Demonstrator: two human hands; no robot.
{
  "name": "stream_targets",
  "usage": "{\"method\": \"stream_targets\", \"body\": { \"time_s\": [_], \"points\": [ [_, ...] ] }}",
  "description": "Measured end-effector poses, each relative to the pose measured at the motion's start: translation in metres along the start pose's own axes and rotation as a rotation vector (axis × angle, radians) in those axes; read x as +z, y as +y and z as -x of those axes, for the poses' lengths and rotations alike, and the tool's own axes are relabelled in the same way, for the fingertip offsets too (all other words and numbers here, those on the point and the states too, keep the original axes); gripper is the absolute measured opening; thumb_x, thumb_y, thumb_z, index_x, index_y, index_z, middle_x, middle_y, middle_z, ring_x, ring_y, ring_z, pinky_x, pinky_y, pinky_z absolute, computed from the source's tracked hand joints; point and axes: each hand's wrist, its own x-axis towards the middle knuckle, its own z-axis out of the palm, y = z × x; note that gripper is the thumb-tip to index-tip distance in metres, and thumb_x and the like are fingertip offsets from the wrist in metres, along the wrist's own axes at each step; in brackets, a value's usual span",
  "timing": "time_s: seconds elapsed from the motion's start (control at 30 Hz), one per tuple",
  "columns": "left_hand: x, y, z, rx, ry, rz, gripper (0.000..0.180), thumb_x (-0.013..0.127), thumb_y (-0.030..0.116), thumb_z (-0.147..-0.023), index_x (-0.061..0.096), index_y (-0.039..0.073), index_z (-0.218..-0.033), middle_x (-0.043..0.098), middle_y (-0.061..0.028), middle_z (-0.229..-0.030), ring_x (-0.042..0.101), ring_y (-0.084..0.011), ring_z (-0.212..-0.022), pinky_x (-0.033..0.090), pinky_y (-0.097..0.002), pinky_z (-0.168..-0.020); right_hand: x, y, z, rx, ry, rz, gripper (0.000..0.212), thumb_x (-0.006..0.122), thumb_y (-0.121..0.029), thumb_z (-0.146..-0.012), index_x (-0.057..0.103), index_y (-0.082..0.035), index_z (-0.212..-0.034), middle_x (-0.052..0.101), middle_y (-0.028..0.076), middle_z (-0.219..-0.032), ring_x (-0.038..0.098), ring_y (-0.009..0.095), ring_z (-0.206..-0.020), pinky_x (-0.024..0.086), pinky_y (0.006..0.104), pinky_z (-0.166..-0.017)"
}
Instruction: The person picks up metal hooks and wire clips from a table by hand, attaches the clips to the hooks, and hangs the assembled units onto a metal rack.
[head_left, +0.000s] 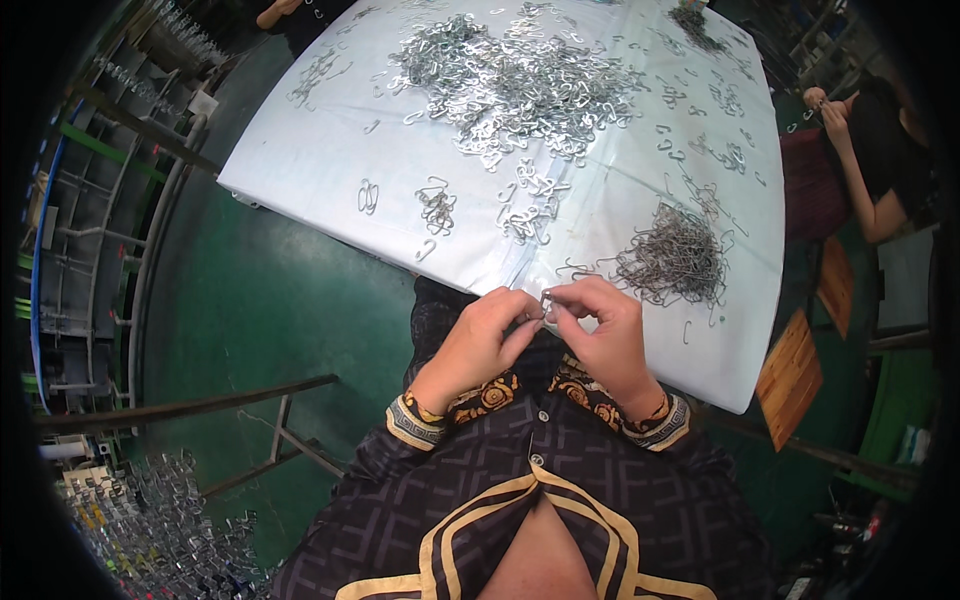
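My left hand (484, 335) and my right hand (608, 328) meet at the near edge of the table, fingertips pinched close together. Between them is a small metal hook (546, 300), partly covered by the fingers; its full shape cannot be made out. Just beyond my right hand lies a heap of thin dark wire hooks (672, 258). A small cluster of shiny S-shaped metal hooks (530, 205) lies ahead of my hands, below a large bright pile of metal hooks (510, 85). To the left sits a little group of wire hooks (436, 207).
The pale covered table (330, 165) spreads out ahead, with loose hooks scattered on its right side. Another person (870, 150) works at the right edge; a further person's hand (278, 12) shows top left. Wooden stools (790, 380) stand right. Metal racks (95, 250) line the left.
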Motion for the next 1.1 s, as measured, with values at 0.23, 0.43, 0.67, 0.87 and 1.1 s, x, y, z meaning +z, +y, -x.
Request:
{"method": "stream_targets", "body": {
  "time_s": [0.23, 0.43, 0.67, 0.87, 1.1],
  "points": [
    [0.007, -0.036, -0.038, 0.171, 0.055, -0.217, 0.011, 0.070, 0.002, -0.076, 0.068, 0.002, -0.086, 0.065, -0.0110, -0.083, 0.061, -0.0289, -0.075, 0.050, -0.0337, -0.066, 0.007, -0.001, 0.020, -0.001, -0.020, 0.066, 0.016, 0.065, 0.004, -0.077, 0.068, 0.001, -0.093, 0.063, 0.009, -0.080, 0.061, 0.017, -0.061, 0.048, 0.0265, -0.056],
    [0.056, -0.063, -0.076, 0.418, -0.006, -0.437, 0.011, 0.065, 0.001, -0.068, 0.065, 0.003, -0.079, 0.059, -0.0073, -0.079, 0.057, -0.0249, -0.079, 0.050, -0.0357, -0.067, 0.012, -0.001, 0.026, 0.008, -0.025, 0.028, 0.016, 0.065, 0.004, -0.077, 0.068, 0.001, -0.093, 0.064, 0.009, -0.081, 0.062, 0.017, -0.062, 0.050, 0.0268, -0.057],
    [0.064, -0.065, -0.084, 0.413, -0.012, -0.490, 0.013, 0.061, 0.000, -0.071, 0.056, 0.003, -0.082, 0.052, -0.0112, -0.077, 0.053, -0.0298, -0.079, 0.047, -0.0388, -0.068, 0.012, -0.001, 0.026, 0.018, -0.038, 0.016, 0.016, 0.065, 0.004, -0.078, 0.068, 0.001, -0.093, 0.064, 0.010, -0.083, 0.063, 0.018, -0.064, 0.050, 0.0266, -0.058],
    [0.035, -0.049, -0.072, 0.164, 0.055, -0.207, 0.013, 0.060, 0.001, -0.075, 0.055, 0.002, -0.087, 0.054, -0.0148, -0.080, 0.054, -0.0348, -0.082, 0.046, -0.0422, -0.071, 0.011, 0.007, 0.023, 0.017, -0.001, 0.015, 0.016, 0.065, 0.004, -0.077, 0.068, 0.001, -0.093, 0.065, 0.010, -0.083, 0.063, 0.017, -0.063, 0.050, 0.0261, -0.058],
    [0.023, -0.049, -0.079, 0.214, -0.059, -0.461, 0.015, 0.062, 0.002, -0.073, 0.055, 0.002, -0.087, 0.058, -0.0145, -0.084, 0.056, -0.0338, -0.084, 0.047, -0.0419, -0.073, 0.017, 0.006, 0.023, 0.038, -0.052, 0.005, 0.017, 0.064, 0.004, -0.077, 0.068, 0.002, -0.093, 0.064, 0.010, -0.082, 0.063, 0.017, -0.063, 0.051, 0.0261, -0.058]
  ]
}}
